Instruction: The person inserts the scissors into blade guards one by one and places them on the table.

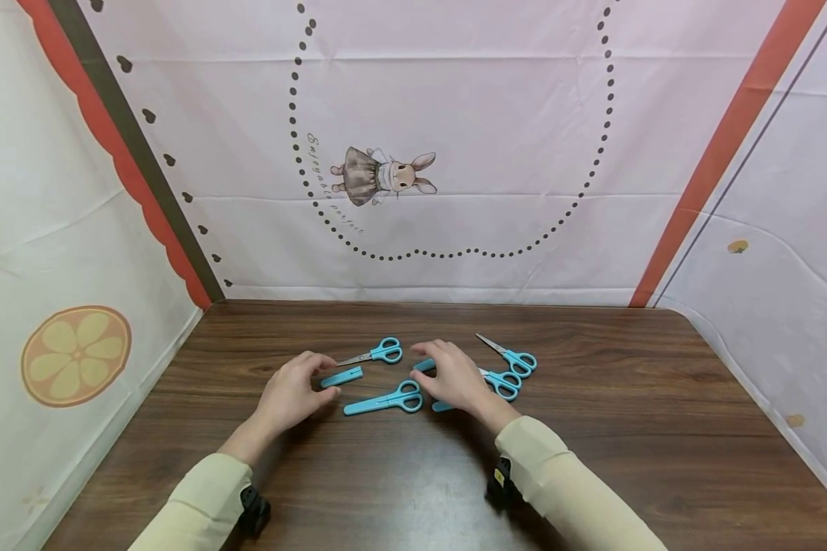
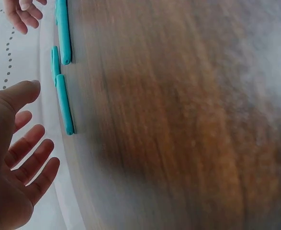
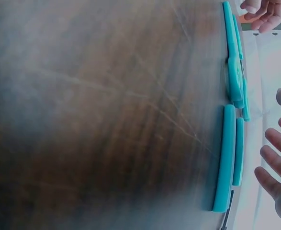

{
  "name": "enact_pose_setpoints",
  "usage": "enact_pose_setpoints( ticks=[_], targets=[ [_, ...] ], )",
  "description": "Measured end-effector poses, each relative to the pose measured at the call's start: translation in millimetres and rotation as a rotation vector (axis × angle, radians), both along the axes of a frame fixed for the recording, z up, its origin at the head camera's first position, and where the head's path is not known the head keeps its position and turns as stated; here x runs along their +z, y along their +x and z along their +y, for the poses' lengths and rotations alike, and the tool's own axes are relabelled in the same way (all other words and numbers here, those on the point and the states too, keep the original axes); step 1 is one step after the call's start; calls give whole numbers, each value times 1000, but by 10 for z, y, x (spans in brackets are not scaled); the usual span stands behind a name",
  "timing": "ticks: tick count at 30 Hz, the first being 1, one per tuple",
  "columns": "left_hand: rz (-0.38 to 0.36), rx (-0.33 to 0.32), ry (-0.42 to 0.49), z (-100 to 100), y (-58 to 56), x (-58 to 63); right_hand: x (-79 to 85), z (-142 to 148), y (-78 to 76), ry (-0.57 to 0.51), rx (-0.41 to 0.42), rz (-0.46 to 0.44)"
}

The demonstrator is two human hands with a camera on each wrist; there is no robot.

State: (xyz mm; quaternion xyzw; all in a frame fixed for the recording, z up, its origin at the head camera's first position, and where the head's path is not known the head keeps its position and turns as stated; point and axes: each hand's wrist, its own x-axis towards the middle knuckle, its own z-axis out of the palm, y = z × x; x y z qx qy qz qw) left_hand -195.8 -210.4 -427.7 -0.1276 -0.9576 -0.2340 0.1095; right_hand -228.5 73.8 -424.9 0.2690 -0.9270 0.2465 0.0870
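Note:
In the head view my left hand [image 1: 291, 394] hovers beside a light-blue scissors sheath [image 1: 341, 376], thumb and fingers apart with nothing between them. Behind that sheath lie bare-bladed scissors [image 1: 388, 350], points to the left. Sheathed scissors [image 1: 384, 400] lie nearer me, between the hands. My right hand [image 1: 456, 376], fingers loosely bent and holding nothing, is over a second blue sheath [image 1: 424, 365] and a third sheath [image 1: 442, 406], partly covering both. Right of it lie two more scissors, one pair [image 1: 521, 363] behind the other pair [image 1: 505, 384], whose blades my hand mostly hides.
The brown wooden table [image 1: 627, 436] meets a white printed cloth [image 1: 510, 176] at its back edge. More cloth hangs at both sides. A dark wrist camera [image 1: 253, 511] sits at the left sleeve, another camera [image 1: 501, 484] at the right sleeve.

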Motion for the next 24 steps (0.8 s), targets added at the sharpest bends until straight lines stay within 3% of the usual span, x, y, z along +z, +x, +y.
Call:
enact_pose_setpoints(
  ticks=[24],
  targets=[
    [-123, 9, 104, -14, -156, -23, 115, -98, -149, 23, -6, 6]
  ],
)
